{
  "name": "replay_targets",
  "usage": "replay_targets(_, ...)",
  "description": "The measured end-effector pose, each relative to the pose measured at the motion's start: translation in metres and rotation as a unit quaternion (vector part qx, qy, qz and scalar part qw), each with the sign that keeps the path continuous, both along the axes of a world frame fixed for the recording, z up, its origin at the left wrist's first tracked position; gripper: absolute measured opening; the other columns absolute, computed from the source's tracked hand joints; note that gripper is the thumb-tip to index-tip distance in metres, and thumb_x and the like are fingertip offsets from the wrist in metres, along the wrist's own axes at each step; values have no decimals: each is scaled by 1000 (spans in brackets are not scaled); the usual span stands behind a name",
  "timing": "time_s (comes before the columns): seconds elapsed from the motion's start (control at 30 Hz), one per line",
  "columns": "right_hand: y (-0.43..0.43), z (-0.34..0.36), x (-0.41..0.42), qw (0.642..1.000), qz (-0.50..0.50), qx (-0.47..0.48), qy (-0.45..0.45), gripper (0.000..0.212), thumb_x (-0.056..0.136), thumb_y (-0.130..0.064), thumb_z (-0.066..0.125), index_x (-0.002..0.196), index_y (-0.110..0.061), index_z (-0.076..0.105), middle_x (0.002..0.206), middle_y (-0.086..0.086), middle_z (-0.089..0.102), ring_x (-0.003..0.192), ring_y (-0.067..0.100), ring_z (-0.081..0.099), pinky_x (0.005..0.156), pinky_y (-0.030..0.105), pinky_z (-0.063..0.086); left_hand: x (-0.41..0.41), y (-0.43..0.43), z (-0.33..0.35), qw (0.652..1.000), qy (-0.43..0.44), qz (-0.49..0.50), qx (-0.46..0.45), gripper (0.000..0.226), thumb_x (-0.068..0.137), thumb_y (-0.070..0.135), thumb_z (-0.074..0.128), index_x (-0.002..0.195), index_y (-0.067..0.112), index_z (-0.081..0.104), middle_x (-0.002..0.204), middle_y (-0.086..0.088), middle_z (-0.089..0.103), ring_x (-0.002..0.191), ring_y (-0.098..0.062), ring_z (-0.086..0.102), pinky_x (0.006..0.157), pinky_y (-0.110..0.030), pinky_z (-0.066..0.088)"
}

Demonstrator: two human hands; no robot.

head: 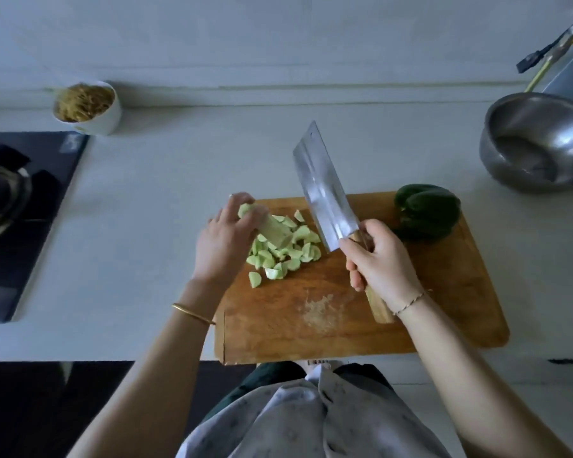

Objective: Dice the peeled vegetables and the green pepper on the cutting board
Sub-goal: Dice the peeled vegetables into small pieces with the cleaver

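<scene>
A: What is on the tabletop (146,226), counted?

B: One wooden cutting board (344,325), near the middle. On it are one whole green pepper (424,209) at the far right corner, one uncut length of peeled vegetable (275,231), and one pile of pale green diced pieces (285,256) at the far left (a couple of dozen; they overlap too much for an exact count). There is one cleaver (321,190).

A: And the hands?

B: Two. The left hand (219,246) has its fingers curled round the far end of the peeled length and holds it tilted over the pile. The right hand (381,259) is wrapped tight round the cleaver's wooden handle, and the blade points to the far side, just right of the pile.

A: Containers?

B: Two bowls. One white bowl (106,117) stands far left, full of brownish shreds. One steel bowl (536,140) stands far right; I cannot tell what it holds. One stove (30,226) sits at the left edge.
</scene>
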State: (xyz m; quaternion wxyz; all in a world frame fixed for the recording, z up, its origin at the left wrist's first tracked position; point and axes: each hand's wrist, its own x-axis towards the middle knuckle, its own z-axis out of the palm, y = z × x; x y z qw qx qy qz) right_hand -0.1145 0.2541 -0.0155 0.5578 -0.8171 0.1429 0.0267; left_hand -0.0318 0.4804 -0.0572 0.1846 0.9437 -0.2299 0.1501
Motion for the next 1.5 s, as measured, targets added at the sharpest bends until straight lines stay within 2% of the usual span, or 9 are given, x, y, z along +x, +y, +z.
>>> replay_targets(0.07, 22, -6, 0, 999, 43, 6, 28, 18, 93, -17, 58, 84, -5, 49, 61, 6, 58, 38, 17, 56, 37, 27, 44, -6, 28, -2, 996, 36, 72, -43, 39, 78, 9, 71, 110, 26, 55, 123, -5, 50, 74, -32, 61, 52, -36, 49)
replay_targets(0.2, 72, -20, -11, 991, 103, 34, 73, 19, 94, -16, 53, 81, -8, 42, 62, 7, 56, 37, 17, 54, 36, 25, 42, -24, 56, -11, 977, 66, 166, -115, 39, 80, 6, 70, 107, 30, 54, 129, -5, 45, 79, -28, 58, 56, -33, 45)
replay_targets(0.3, 97, -32, -20, 988, 116, 49, 92, 21, 94, -17, 52, 79, -13, 39, 60, 6, 54, 38, 19, 52, 37, 26, 42, -36, 61, -19, 977, 69, 164, -117, 34, 80, 1, 69, 108, 20, 60, 129, -10, 45, 79, -29, 58, 56, -30, 42)
replay_targets(0.53, 100, -41, -24, 992, 82, 15, 93, 23, 96, -18, 51, 77, -14, 38, 59, 7, 55, 33, 12, 51, 34, 23, 41, -48, 56, -26, 981, 92, 127, -114, 36, 81, -2, 66, 110, 19, 60, 130, -11, 43, 77, -20, 53, 53, -28, 43)
replay_targets(1.0, 65, -37, -12, 993, 31, -42, 103, 15, 98, -18, 47, 84, -15, 41, 67, 7, 55, 31, 6, 48, 34, 21, 41, -46, 14, -39, 981, 152, 80, -87, 45, 78, -8, 62, 116, 17, 60, 134, -16, 39, 91, -34, 57, 62, -32, 50)
replay_targets(1.2, 47, -36, -14, 993, 19, -59, 103, 22, 98, -18, 49, 78, -15, 38, 65, 9, 56, 33, 9, 49, 35, 23, 44, -43, -1, -40, 979, 170, 68, -90, 31, 89, 15, 58, 115, 31, 56, 139, -5, 39, 108, -25, 51, 77, -32, 48)
replay_targets(1.3, 43, -32, -14, 995, 37, -42, 86, 24, 97, -16, 50, 76, -14, 39, 61, 9, 55, 34, 13, 50, 35, 25, 44, -44, -1, -43, 985, 160, 43, -52, 41, 84, -4, 56, 119, 18, 62, 140, -13, 37, 110, -36, 51, 77, -39, 53)
replay_targets(1.37, 42, -29, -14, 996, 43, -29, 72, 25, 96, -16, 51, 76, -13, 38, 60, 9, 54, 35, 14, 50, 35, 25, 44, -44, -1, -42, 981, 170, 66, -67, 41, 87, -3, 53, 119, 20, 63, 141, -9, 36, 107, -33, 54, 73, -39, 54)
replay_targets(1.5, 44, -21, -12, 995, 70, -34, 56, 25, 96, -16, 51, 75, -13, 37, 60, 8, 53, 35, 15, 51, 35, 26, 43, -48, -10, -38, 951, 213, 166, -152, 35, 93, 19, 52, 127, 17, 50, 138, -4, 36, 92, -24, 59, 70, -32, 50)
